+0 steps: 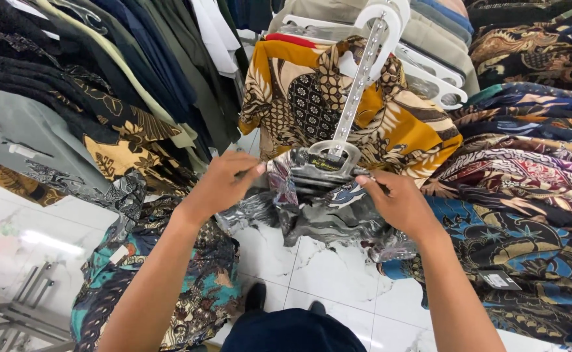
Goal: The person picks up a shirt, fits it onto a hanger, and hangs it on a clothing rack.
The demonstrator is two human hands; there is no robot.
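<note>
Pinching from both sides, the person's left hand (224, 182) and right hand (397, 199) are closed on a grey-and-silver patterned batik shirt (318, 208) that hangs from a clear plastic hanger (330, 156). The left fingertips nip the cloth at about nine o'clock of the hanger's shoulder, the right thumb and forefinger at about three o'clock, so each hand is grasping fabric right where it meets the plastic.

I would judge the shirt light and limp: it sags in soft folds below the hands and would slip off the hanger if tugged from one side only. The shoulders, close to the hanger, look like the surest hold; the hanger itself is stiff and thin. The cloth has a slight sheen, with swirling dark and pale grey motifs and a touch of blue and red near the collar.

At twelve o'clock from the grip a long clear hanger strip (359, 78) rises to a white hook, with a mustard, brown and black batik shirt (390, 124) hanging behind it. At three o'clock lie stacked folded batik cloths (527, 169) in maroon, blue and gold. At ten o'clock hang dark shirts on a rack (103, 72), and at six o'clock white marbled floor tiles (312, 274) show.
</note>
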